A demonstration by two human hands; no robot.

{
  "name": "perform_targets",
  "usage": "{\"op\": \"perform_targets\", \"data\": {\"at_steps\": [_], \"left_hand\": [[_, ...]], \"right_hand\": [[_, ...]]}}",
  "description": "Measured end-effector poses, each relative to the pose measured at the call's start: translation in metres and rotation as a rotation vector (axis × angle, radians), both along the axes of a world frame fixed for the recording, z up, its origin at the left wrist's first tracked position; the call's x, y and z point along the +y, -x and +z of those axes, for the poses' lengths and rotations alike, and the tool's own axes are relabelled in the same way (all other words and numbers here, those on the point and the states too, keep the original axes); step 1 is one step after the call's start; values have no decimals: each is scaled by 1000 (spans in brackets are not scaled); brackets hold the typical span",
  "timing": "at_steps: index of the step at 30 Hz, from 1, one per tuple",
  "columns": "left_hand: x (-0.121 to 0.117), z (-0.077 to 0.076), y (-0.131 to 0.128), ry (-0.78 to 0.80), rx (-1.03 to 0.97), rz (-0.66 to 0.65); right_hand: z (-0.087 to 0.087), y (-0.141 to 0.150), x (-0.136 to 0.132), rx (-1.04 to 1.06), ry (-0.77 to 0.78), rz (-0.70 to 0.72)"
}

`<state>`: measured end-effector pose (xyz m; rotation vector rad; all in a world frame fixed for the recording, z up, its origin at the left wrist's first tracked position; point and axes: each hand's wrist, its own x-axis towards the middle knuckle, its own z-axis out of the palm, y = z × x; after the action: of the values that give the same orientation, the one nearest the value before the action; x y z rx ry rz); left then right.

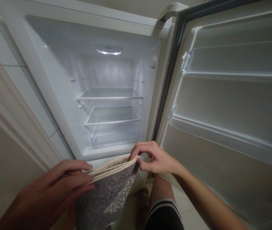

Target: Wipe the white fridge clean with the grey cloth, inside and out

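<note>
A grey speckled cloth (104,195) with cream edging and a pale pattern hangs in folded layers between my hands. My right hand (153,157) pinches its upper right corner between thumb and fingers. On the other side, my left hand (61,185) has its fingers laid over the upper left edge, holding the layers; its thumb is hidden. Directly beyond the cloth stands an open fridge (116,73) with its inside light on. The cloth's lower part runs out of the picture.
Two glass shelves (112,93) and a clear drawer (115,139) are inside the fridge. Its door (222,99), with clear door racks (233,129), is swung out to the right. A pale door frame (11,95) runs along the left. My leg (162,191) is below.
</note>
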<state>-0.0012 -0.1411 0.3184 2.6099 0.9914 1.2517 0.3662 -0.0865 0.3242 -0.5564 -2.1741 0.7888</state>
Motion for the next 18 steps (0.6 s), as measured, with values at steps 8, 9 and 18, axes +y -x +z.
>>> {"op": "perform_targets", "data": {"at_steps": [8,9,18], "left_hand": [[27,-91,-62,1066,-765,-117],[28,-103,-75,1133,-893,-129],[51,-85,-96,1719,-1402,14]], "right_hand": [[-11,23,31,415,508,-41],[-14,26,36,468,533,-95],[-118,52,21,289,1233,-17]]}}
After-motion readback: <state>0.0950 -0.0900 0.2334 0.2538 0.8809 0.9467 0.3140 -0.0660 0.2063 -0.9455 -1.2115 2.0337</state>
